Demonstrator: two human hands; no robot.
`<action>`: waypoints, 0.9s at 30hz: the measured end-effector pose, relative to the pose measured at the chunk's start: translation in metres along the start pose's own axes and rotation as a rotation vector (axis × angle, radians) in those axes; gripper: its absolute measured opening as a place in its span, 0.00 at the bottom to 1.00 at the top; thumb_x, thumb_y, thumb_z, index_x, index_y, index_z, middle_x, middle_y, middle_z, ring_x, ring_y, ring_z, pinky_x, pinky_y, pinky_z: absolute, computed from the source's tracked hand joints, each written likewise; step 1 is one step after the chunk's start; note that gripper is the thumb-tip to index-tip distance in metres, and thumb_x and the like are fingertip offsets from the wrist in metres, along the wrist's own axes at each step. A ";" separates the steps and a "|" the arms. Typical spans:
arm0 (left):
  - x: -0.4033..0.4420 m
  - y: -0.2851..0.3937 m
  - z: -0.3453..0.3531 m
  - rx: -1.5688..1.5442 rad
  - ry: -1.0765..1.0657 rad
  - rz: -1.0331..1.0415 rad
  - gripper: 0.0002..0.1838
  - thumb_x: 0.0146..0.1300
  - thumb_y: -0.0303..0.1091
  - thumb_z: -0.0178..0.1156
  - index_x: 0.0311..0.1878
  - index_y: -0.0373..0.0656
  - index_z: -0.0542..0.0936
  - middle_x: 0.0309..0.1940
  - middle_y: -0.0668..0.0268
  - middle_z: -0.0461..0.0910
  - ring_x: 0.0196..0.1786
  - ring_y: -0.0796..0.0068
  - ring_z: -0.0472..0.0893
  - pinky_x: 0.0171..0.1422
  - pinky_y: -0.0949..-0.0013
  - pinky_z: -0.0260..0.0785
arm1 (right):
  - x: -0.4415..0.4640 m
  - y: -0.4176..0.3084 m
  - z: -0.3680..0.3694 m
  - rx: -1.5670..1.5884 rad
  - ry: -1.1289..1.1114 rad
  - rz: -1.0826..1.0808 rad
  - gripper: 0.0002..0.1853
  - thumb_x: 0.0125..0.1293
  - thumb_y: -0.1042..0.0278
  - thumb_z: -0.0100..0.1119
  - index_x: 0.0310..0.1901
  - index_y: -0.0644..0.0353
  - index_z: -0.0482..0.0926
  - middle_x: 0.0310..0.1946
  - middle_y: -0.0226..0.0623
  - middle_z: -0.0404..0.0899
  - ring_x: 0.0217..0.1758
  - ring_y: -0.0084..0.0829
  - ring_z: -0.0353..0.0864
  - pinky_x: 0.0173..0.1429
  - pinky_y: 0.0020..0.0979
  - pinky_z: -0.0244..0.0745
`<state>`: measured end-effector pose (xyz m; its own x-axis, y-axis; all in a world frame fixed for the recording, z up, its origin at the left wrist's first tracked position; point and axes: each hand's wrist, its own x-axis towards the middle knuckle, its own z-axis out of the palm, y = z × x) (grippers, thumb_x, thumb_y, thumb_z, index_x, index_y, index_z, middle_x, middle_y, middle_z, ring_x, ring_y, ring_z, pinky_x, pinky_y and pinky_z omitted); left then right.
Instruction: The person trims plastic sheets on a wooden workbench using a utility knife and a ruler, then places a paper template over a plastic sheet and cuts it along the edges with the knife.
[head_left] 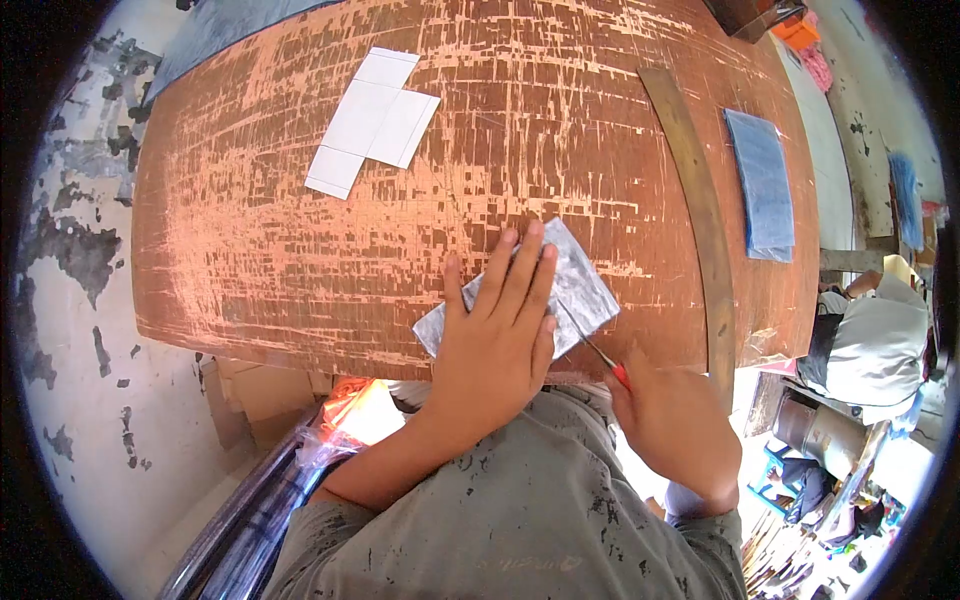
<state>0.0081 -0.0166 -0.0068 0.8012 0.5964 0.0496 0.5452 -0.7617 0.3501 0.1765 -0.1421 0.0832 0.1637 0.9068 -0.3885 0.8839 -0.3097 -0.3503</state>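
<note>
My left hand [497, 335] lies flat with its fingers stretched out, pressing on a folded sheet of greyish, plastic-looking film [583, 277] at the table's near edge. My right hand [675, 425] is closed around a thin-bladed knife [602, 355] with a red end showing at the grip. Its dark, narrow blade reaches up and left onto the sheet, just right of my left thumb. Whether the tip lies on top of the sheet or between its layers I cannot tell. Most of the handle is hidden in my fist.
On the scratched brown table [250, 230] lie a white cut-out card [370, 120], a long ruler-like strip [690, 190] and a stack of blue sheets [760, 185]. Plastic-wrapped rolls [250, 510] stand lower left. A person in a light top [880, 340] is at the right.
</note>
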 end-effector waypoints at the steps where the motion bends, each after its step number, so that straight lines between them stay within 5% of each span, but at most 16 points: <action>1: 0.002 0.001 -0.004 -0.016 -0.012 -0.029 0.35 0.82 0.42 0.50 0.86 0.35 0.63 0.91 0.53 0.55 0.91 0.54 0.56 0.89 0.27 0.37 | -0.013 0.002 -0.010 0.038 -0.046 0.070 0.17 0.84 0.58 0.55 0.46 0.67 0.78 0.23 0.54 0.84 0.29 0.60 0.88 0.38 0.58 0.82; 9: 0.002 -0.005 -0.004 -0.204 0.043 -0.006 0.37 0.83 0.39 0.52 0.88 0.35 0.57 0.91 0.48 0.51 0.92 0.44 0.51 0.92 0.31 0.32 | -0.042 0.050 0.008 0.365 0.252 0.484 0.14 0.79 0.59 0.66 0.55 0.61 0.82 0.34 0.56 0.87 0.35 0.59 0.88 0.39 0.51 0.80; 16: 0.004 -0.030 -0.036 -0.354 0.245 -0.017 0.38 0.73 0.38 0.68 0.83 0.38 0.70 0.84 0.47 0.67 0.85 0.41 0.67 0.88 0.40 0.56 | -0.028 0.043 0.029 0.328 0.475 0.191 0.17 0.72 0.67 0.74 0.57 0.64 0.84 0.39 0.53 0.88 0.40 0.54 0.89 0.46 0.46 0.80; 18: -0.004 -0.035 -0.049 -0.160 0.082 0.009 0.41 0.67 0.43 0.75 0.80 0.40 0.74 0.81 0.48 0.71 0.81 0.43 0.72 0.84 0.43 0.62 | -0.026 0.047 0.027 0.357 0.465 0.182 0.20 0.70 0.67 0.76 0.60 0.64 0.84 0.42 0.54 0.89 0.42 0.54 0.90 0.47 0.46 0.81; 27: -0.016 -0.028 -0.052 -0.112 0.022 -0.017 0.49 0.54 0.49 0.84 0.79 0.45 0.76 0.77 0.52 0.72 0.77 0.45 0.71 0.84 0.43 0.61 | -0.025 0.070 0.023 0.346 0.585 0.264 0.21 0.72 0.66 0.75 0.61 0.63 0.80 0.30 0.50 0.83 0.33 0.54 0.87 0.38 0.46 0.79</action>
<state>-0.0328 0.0082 0.0316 0.7861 0.6149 0.0627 0.5266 -0.7193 0.4531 0.2246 -0.1936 0.0489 0.6451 0.7640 -0.0125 0.6092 -0.5242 -0.5951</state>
